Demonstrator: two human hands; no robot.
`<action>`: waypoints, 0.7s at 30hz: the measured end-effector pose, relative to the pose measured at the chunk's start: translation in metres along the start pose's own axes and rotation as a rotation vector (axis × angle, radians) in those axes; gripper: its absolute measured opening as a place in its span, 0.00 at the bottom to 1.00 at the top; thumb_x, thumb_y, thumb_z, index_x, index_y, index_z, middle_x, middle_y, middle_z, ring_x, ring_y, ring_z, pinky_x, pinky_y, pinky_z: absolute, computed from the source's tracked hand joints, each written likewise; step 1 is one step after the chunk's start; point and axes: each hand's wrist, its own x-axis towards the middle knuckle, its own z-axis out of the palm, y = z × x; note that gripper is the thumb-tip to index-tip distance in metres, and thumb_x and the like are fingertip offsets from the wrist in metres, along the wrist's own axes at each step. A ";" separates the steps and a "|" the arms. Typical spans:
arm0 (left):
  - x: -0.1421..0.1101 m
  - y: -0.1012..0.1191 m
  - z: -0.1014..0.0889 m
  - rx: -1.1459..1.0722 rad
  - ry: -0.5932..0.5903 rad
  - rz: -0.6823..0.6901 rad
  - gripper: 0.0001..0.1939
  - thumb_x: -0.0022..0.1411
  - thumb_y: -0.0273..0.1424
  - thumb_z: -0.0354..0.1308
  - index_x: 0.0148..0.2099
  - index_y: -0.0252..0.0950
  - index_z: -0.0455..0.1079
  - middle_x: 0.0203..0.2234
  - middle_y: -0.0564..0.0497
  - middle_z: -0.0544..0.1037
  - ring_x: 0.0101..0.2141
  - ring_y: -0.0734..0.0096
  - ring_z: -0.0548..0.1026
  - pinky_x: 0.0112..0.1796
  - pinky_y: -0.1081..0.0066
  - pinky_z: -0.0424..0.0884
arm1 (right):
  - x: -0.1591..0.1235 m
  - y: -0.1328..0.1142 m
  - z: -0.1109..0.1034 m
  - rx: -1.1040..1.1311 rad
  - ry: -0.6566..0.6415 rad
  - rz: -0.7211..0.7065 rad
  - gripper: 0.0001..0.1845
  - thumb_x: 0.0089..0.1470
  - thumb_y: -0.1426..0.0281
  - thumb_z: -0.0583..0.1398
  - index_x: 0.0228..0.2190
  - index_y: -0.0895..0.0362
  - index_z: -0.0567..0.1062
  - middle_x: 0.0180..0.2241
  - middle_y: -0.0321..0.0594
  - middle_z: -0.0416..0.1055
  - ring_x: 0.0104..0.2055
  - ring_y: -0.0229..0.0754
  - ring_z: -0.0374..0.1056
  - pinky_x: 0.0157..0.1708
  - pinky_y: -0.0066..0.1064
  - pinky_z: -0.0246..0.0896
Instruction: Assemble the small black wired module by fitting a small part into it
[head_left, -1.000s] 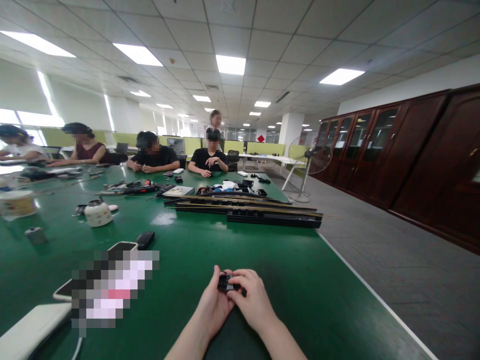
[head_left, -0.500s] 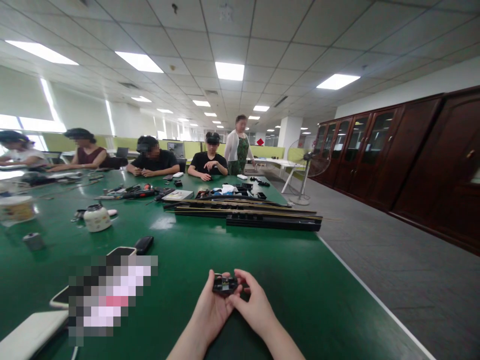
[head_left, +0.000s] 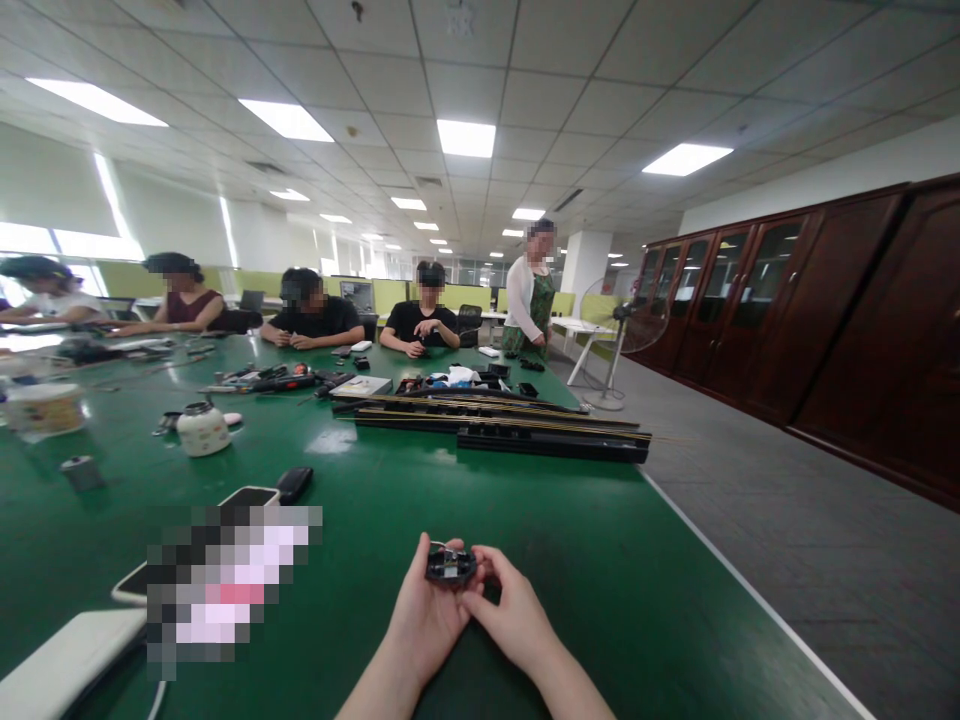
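Note:
A small black casing (head_left: 451,569), its inner parts exposed, is held over the near part of the green table. It lies across the fingers of my left hand (head_left: 421,618), whose thumb presses its left side. A thin pale wire or strip shows along its top left edge. My right hand (head_left: 512,612) grips the right end of the casing, thumb below and fingers behind. Some of the fingertips are hidden behind the casing, and its inner details are too small to make out.
Long black rails (head_left: 555,445) with thin yellowish rods lie ahead. To the left are a phone (head_left: 251,497), a black mouse-like object (head_left: 295,485), a white slab (head_left: 71,665) and a round white jar (head_left: 203,430). Several people sit across the table; one person (head_left: 531,290) stands near a fan (head_left: 621,340).
The standing person has moved to the right along the table's far end. My view has shifted slightly. The casing stays between my hands, with its pale wire showing more plainly.

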 end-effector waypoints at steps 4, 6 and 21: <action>-0.002 0.001 0.000 -0.020 -0.022 -0.019 0.14 0.54 0.39 0.52 0.35 0.33 0.66 0.28 0.45 0.74 0.28 0.66 0.73 0.31 0.68 0.68 | 0.000 -0.003 0.000 -0.009 0.004 0.015 0.21 0.39 0.74 0.59 0.40 0.53 0.68 0.33 0.36 0.72 0.38 0.42 0.68 0.42 0.34 0.59; -0.003 0.001 0.001 -0.028 -0.030 -0.024 0.13 0.53 0.39 0.52 0.36 0.33 0.66 0.28 0.44 0.74 0.27 0.67 0.73 0.31 0.68 0.67 | 0.000 -0.004 0.000 -0.013 0.005 0.027 0.21 0.39 0.74 0.59 0.40 0.53 0.68 0.33 0.36 0.72 0.39 0.42 0.68 0.42 0.34 0.59; -0.004 0.005 0.001 -0.037 -0.045 -0.021 0.11 0.52 0.34 0.52 0.35 0.32 0.65 0.33 0.42 0.74 0.35 0.61 0.74 0.32 0.67 0.68 | 0.000 0.002 0.005 0.035 0.062 0.028 0.35 0.36 0.76 0.60 0.49 0.51 0.60 0.45 0.40 0.66 0.44 0.43 0.65 0.41 0.34 0.60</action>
